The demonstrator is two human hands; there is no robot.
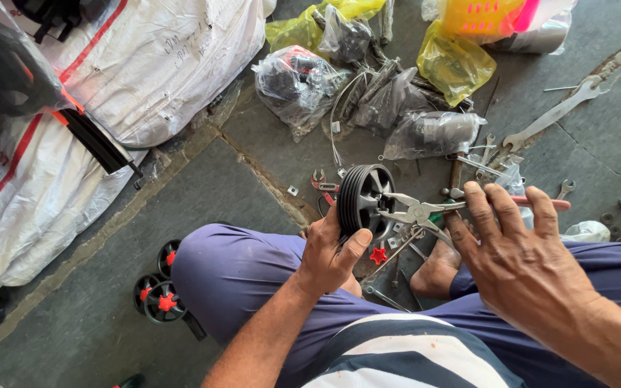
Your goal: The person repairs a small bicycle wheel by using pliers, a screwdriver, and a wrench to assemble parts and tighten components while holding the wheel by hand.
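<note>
Left hand (pixel 328 255) clamped on black plastic wheel (pixel 365 197), held upright above lap, over stone floor (pixel 203 194). Right hand (pixel 515 248) closed around pliers (pixel 425 210), open nose at wheel hub. Spanner (pixel 551 115), bagged parts (pixel 297 85), spare wheels (pixel 158 291) lying around.

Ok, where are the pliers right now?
In the head view, right of centre: the pliers are in the right hand, their jaws at the hub of the black wheel held by the left hand.
</note>
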